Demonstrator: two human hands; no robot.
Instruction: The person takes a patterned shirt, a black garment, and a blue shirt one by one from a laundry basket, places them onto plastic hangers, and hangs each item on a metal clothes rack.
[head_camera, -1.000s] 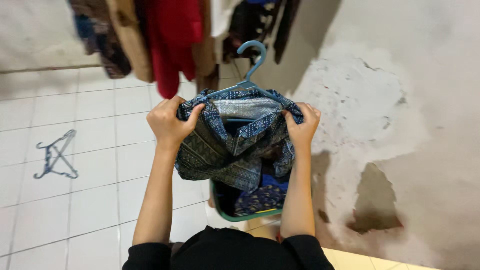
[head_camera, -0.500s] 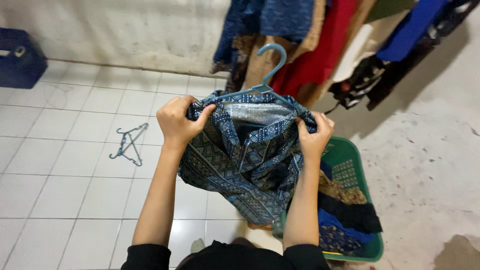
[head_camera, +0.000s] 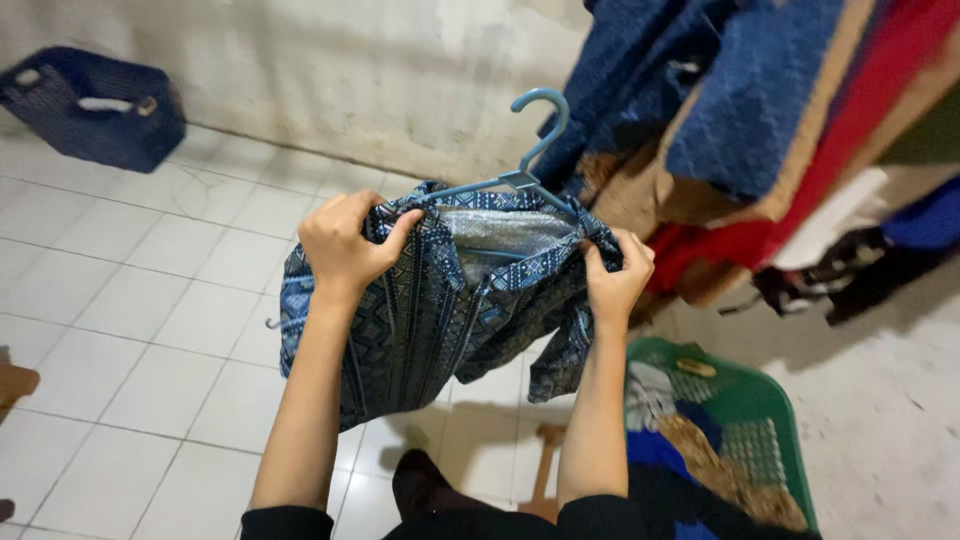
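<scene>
A blue patterned garment (head_camera: 440, 310) hangs open on a light blue plastic hanger (head_camera: 520, 160), held up in front of me. My left hand (head_camera: 345, 245) grips the garment's left shoulder over the hanger's arm. At the other shoulder my right hand (head_camera: 615, 275) pinches the cloth against the hanger's right end. The hanger's hook points up, free of any rail. The garment's lower part drapes down between my forearms.
Several hung clothes (head_camera: 760, 120) in blue, tan and red fill the upper right. A green laundry basket (head_camera: 770, 410) with folded cloth sits at the lower right. A dark blue crate (head_camera: 95, 105) stands by the far wall on the white tiled floor (head_camera: 130, 300).
The garment and hanger have been lifted and swung toward the hung clothes. The view has turned; the basket now sits lower right, and the loose hanger on the floor is hidden behind the garment.
</scene>
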